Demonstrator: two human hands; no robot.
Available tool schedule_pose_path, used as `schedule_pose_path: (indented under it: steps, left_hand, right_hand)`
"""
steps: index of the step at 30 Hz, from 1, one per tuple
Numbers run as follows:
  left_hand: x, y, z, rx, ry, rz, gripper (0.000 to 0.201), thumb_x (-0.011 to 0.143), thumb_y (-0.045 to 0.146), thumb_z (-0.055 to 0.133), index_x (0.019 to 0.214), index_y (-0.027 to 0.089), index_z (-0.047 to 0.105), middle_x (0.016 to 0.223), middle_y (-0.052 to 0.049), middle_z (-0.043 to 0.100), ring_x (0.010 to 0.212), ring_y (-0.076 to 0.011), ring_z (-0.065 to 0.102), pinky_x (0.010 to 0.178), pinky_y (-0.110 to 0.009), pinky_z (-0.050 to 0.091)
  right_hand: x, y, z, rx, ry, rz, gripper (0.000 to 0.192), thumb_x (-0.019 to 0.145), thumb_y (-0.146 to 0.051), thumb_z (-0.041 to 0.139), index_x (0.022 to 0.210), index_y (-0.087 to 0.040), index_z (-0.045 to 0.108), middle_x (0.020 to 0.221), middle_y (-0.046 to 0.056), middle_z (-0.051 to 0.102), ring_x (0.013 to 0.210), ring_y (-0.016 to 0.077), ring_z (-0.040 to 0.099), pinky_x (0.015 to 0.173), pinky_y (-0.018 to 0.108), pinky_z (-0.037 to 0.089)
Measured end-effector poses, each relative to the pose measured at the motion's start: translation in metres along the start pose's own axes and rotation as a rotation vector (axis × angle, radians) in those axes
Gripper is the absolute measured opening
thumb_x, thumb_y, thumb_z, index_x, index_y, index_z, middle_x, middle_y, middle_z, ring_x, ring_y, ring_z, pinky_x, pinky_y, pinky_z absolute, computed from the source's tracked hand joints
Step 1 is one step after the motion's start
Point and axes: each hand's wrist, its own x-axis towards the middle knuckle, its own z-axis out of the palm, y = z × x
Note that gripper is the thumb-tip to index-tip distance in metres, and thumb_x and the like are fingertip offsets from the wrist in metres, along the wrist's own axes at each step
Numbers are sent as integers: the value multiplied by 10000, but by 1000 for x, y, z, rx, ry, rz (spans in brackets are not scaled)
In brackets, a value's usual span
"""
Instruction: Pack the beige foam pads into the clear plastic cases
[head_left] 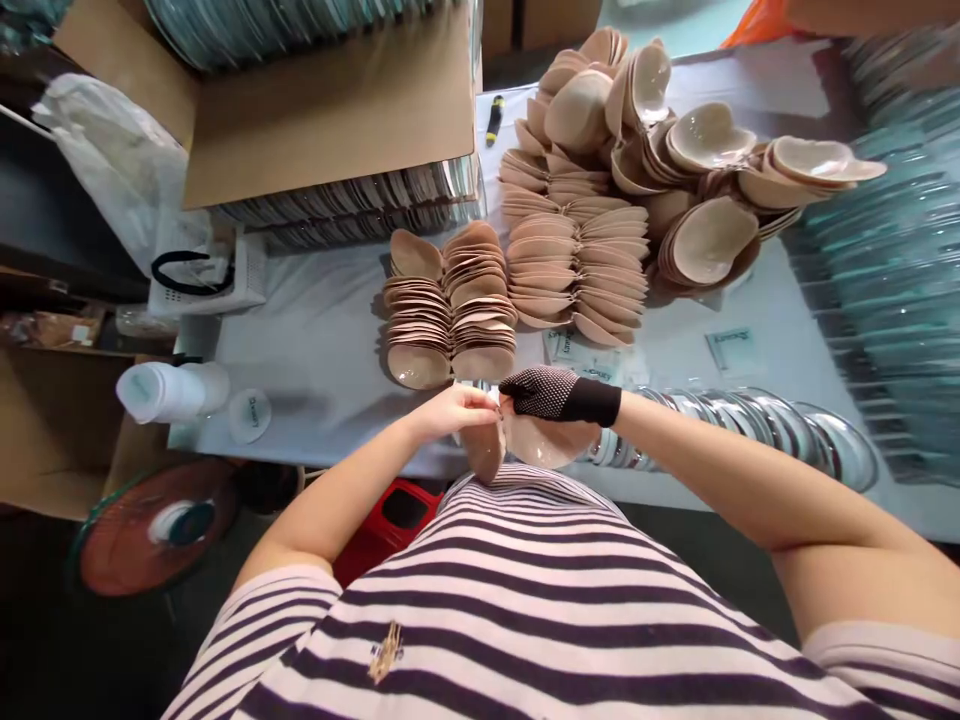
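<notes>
A beige stick-on bra (551, 442) hangs close to my striped shirt, its two cups below my hands. My bare left hand (454, 412) pinches it near the middle join, fingers closed. In a black dotted glove, my right hand (551, 392) is closed on the same middle part, right beside the left. The fingertips hide the exact join. Just beyond my hands stands a neat double stack of bra cups (484, 315). To its right another row of nested cups (577, 265) lies on the table.
Loose piles of cups (709, 240) lie at the back right. Clear plastic shells (750, 425) line the right front edge, with taller stacks (892, 270) beyond. A cardboard box (330, 120), a black-yellow cutter (495, 120), a white basket (247, 270) and round white discs (172, 390) also stand around.
</notes>
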Motion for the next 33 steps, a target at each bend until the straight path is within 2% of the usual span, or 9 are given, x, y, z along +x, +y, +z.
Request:
schedule_pose_path:
  steps: [3,7,11,18,22,25,27,30,33]
  left_hand:
    - [-1,-6,6,5,112,14,311,667,428,779,769,136,748,753,-50,715,725,-171,633,721,-283,470]
    - [-2,-17,16,141,241,48,201,703,335,709,720,137,738,733,-32,702,715,-163,617,695,-270,456]
    - [-4,-24,22,179,264,34,192,702,314,669,712,131,727,715,-33,695,701,-165,605,662,-268,447]
    - [-2,-36,32,136,309,0,224,695,363,678,689,140,704,700,-38,690,704,-175,605,674,-279,439]
    - [1,-41,37,50,354,0,265,698,408,692,684,144,682,688,-42,676,695,-177,601,688,-292,450]
    - [2,-38,35,121,294,31,229,731,380,664,709,154,691,725,-36,688,742,-185,615,744,-305,457]
    - [3,-33,33,146,267,59,199,740,353,649,700,160,678,724,-25,681,755,-184,615,764,-306,455]
    - [7,-27,31,69,284,43,190,743,331,627,651,165,619,671,-12,640,708,-172,596,739,-304,455]
    - [6,-21,33,190,270,64,163,763,283,597,647,172,621,692,-20,644,713,-173,588,723,-300,446]
  right_hand:
    - [-6,-5,9,-61,63,114,167,857,-200,548,875,-167,711,831,44,734,720,155,618,653,239,428]
    - [-10,-7,31,-109,118,267,162,852,-236,562,902,-180,705,893,64,740,783,180,653,667,244,426]
    - [-12,-4,53,-84,172,335,171,851,-241,546,886,-181,702,894,73,735,804,189,657,689,250,430]
    - [-15,-7,76,-40,318,423,174,833,-245,553,887,-188,708,903,82,719,830,208,645,705,272,439]
    - [-16,-1,98,134,518,461,166,836,-223,524,861,-184,683,891,77,718,842,205,647,766,295,472]
    - [-16,6,113,302,655,441,173,865,-250,500,841,-193,661,860,60,718,814,192,648,779,305,492]
    - [-16,10,116,331,703,386,170,874,-278,510,826,-197,652,849,57,715,810,192,644,791,312,499]
    - [-16,18,106,323,709,324,168,878,-275,513,853,-190,655,877,73,720,833,198,650,814,324,504]
    - [-19,24,84,286,508,268,123,827,-224,549,837,-180,664,849,69,725,788,198,656,764,309,507]
